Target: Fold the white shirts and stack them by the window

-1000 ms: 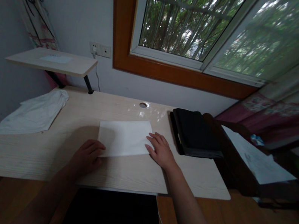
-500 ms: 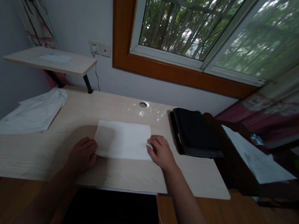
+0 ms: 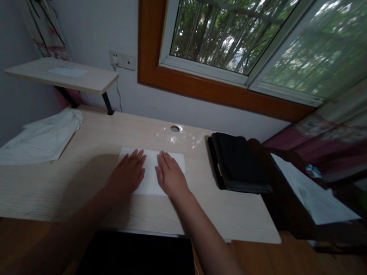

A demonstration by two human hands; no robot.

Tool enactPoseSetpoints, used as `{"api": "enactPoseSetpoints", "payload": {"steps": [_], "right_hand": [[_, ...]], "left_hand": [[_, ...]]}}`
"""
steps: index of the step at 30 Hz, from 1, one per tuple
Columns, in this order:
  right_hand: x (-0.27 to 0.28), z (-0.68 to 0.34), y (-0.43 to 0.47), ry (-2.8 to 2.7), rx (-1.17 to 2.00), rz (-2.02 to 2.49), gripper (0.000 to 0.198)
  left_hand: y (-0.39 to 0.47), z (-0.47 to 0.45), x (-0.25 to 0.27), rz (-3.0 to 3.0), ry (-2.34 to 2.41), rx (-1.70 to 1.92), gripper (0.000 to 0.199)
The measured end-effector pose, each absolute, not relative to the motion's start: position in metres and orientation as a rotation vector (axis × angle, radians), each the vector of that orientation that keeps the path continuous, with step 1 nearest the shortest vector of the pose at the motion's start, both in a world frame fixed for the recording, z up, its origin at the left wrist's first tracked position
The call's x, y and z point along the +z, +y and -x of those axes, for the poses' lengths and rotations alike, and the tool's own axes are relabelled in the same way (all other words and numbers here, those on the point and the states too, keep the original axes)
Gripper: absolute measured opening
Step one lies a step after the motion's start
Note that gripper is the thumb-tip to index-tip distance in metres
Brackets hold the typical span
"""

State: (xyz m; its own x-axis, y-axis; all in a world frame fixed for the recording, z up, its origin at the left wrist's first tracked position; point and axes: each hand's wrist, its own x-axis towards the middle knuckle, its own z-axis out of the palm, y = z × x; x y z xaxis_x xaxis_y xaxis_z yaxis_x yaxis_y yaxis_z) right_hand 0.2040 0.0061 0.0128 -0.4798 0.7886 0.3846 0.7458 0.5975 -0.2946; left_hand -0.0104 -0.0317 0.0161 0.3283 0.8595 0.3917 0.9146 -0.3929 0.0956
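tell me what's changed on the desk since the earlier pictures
The left hand and right hand have moved inward from the side edges of the white paper and now lie on it, opened out. The paper, askew at first, sits straighter. The black folder and white cloth stayed put.

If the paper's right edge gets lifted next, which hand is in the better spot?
Probably the right hand. It's palm-down on the right part of the paper, closer to that edge; the left hand is on the left part.
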Motion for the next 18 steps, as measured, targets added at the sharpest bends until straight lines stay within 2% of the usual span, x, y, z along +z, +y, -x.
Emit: {"api": "enactPoseSetpoints", "payload": {"steps": [5, 18], "right_hand": [[0.002, -0.183, 0.014, -2.397, 0.141, 1.297, 0.055], [0.001, -0.233, 0.022, -2.407, 0.201, 1.584, 0.068]], "left_hand": [[-0.010, -0.002, -0.002, 2.392, -1.766, -0.461, 0.055], [-0.008, 0.039, -0.009, 2.367, -1.960, -0.363, 0.061]]}}
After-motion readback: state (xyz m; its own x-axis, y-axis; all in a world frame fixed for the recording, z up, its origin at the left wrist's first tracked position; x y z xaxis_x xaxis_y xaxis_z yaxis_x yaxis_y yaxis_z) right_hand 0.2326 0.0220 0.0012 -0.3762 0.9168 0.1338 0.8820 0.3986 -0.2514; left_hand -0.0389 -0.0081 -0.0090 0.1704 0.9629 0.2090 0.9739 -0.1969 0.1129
